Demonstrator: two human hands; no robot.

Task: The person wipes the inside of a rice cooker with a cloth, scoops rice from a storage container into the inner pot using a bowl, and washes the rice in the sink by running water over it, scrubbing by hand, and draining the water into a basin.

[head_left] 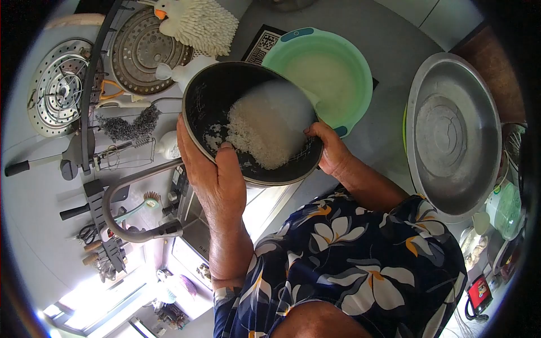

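Both hands hold a dark cooking pot (211, 84) by its rim, tilted toward a green basin (360, 73). White rice grains (253, 135) lie along the pot's near side, and cloudy water (287, 107) covers the part toward the basin. My left hand (214, 174) wraps the pot's left side, thumb over the rim. On the right side, my right hand (332, 149) grips the rim with its thumb on top; its other fingers are hidden behind the pot. Whitish water (321, 76) stands in the basin, just beyond the pot's far edge.
A large metal basin (453, 141) leans at the right. A curved faucet (141, 172) reaches in from the left, beside the sink (197, 225). Steamer plates (146, 50), a scrub brush (151, 200) and several utensils hang on the left wall. A white fluffy duster (200, 25) is at the top.
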